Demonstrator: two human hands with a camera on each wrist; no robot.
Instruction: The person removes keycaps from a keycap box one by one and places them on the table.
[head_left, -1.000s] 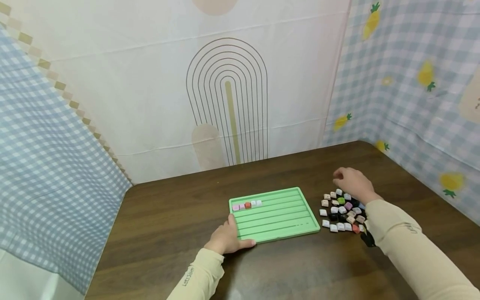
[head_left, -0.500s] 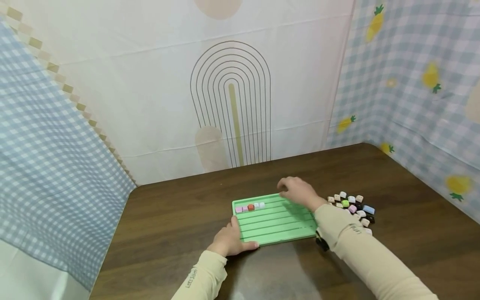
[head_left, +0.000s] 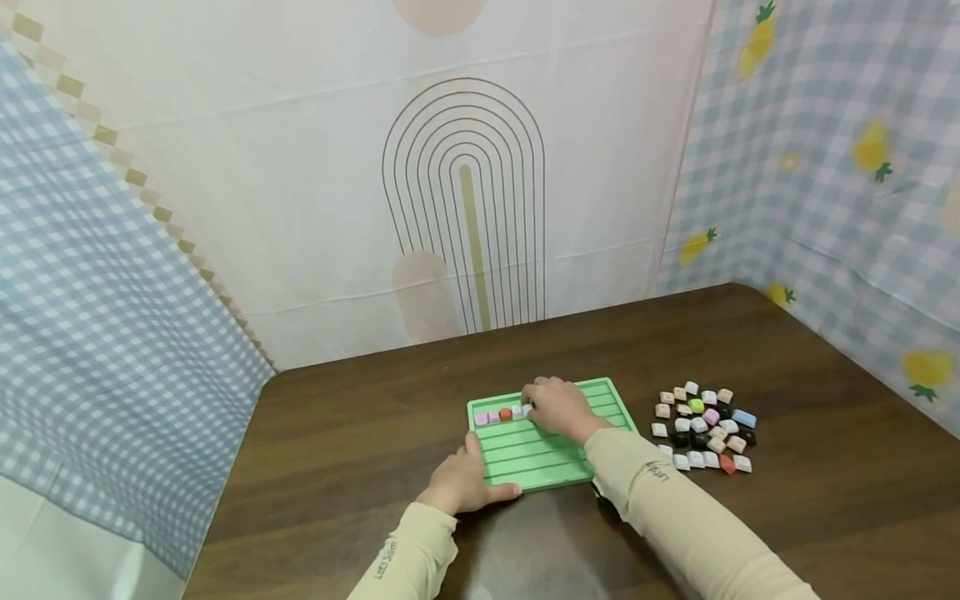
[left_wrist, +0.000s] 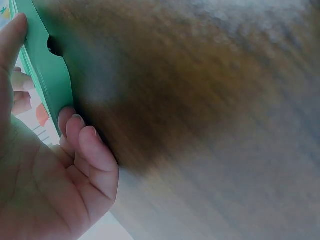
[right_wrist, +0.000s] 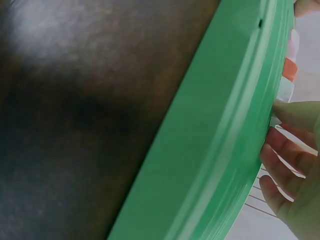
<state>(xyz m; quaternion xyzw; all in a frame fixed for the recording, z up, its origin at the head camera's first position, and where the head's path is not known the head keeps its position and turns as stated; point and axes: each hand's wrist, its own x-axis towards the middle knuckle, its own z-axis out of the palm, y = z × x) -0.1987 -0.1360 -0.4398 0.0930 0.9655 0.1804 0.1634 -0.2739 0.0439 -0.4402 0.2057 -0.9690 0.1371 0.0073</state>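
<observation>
A green ridged tray [head_left: 536,454] lies on the table. My left hand [head_left: 459,479] grips its near left corner, thumb along the front edge and fingers curled against the left side. Along the tray's back groove runs a short row of keycaps: two pink keycaps [head_left: 487,417], a red keycap [head_left: 506,414] and white ones [head_left: 517,412]. At the right end of that row my right hand [head_left: 561,408] pinches a small pale keycap [right_wrist: 274,121] between thumb and forefinger; the fingers mostly hide it.
On the brown table [head_left: 360,433], right of the tray, several loose keycaps [head_left: 698,425] lie scattered in white, beige, black, pink, green, red and blue. Cloth curtains [head_left: 315,208] hang behind the table and at both sides.
My right hand has moved left from above the loose keycaps, across the tray, to the end of the keycap row. The left hand stays at the tray's corner.
</observation>
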